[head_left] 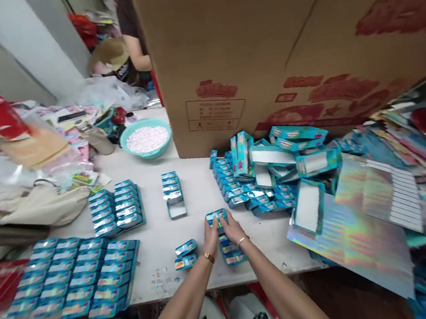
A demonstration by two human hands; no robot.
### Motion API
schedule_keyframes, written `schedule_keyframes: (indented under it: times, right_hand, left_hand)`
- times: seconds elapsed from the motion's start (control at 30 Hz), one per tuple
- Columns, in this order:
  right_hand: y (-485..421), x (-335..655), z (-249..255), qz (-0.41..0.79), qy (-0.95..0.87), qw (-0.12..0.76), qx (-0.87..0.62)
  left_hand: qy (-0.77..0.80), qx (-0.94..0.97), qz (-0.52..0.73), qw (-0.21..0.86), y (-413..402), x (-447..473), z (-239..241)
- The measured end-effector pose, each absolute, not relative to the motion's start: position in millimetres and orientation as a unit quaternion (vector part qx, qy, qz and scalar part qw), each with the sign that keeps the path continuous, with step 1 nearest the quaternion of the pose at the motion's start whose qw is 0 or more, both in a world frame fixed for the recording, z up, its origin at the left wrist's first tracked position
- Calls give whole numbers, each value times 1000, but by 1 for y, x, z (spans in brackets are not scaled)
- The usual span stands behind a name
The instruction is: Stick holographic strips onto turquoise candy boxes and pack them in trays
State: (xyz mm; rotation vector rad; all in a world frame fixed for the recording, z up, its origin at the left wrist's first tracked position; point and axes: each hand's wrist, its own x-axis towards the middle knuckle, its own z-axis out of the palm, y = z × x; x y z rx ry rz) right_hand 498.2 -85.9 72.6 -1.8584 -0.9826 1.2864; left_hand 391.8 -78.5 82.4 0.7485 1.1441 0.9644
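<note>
My left hand (210, 240) and my right hand (233, 228) come together over the table, fingers closed round the two sides of a small blue box (216, 215). Just below it, between my wrists, a short column of similar shiny blue boxes (234, 259) lies partly covered by my right hand. Two loose blue boxes (185, 262) rest left of my left wrist. Farther up stands an open blue display tray (177, 209) with several small boxes at its far end and a bare white bottom at its near end.
Filled display trays (111, 272) stand in rows at the left. Empty trays (273, 156) and more boxes pile up at the right, beside a holographic sheet (358, 244). A turquoise bowl (148, 155) holds small pale pieces. A large carton (216, 33) blocks the back; another person's arm (137, 52) shows behind it.
</note>
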Motion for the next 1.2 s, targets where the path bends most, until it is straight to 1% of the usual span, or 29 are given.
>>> schedule_keyframes:
  times: [0.1,0.2,0.33,0.47,0.67,0.8,1.0,1.1,1.2]
  right_hand:
    - [-70,451,95,436,-460,335,-697]
    - [-47,391,103,401,-490,391,-668]
    - [-17,334,89,405,-452,471,-640]
    - [-9,317,71,427,-410,502,-631]
    - [-28,321,62,425,-390,500,-646]
    - [-27,321,51,437,-399,483,-645]
    - [-1,318,35,424,-431,439,-664]
    - [12,320,30,407,-417,423,-694]
    - [29,325,23,415,-402,418,-701]
  left_hand:
    - [539,379,453,601,-59,344,103]
    - [562,421,470,536,-32,290,111]
    - [538,438,469,547,2,240,101]
    - [543,456,456,538,12,223,86]
    - [535,447,453,555,-4,227,71]
    - [554,411,456,562,-7,227,60]
    - [574,399,450,555,11,217,49]
    - [596,415,424,541,24,215,45]
    - [626,413,398,528,41,217,41]
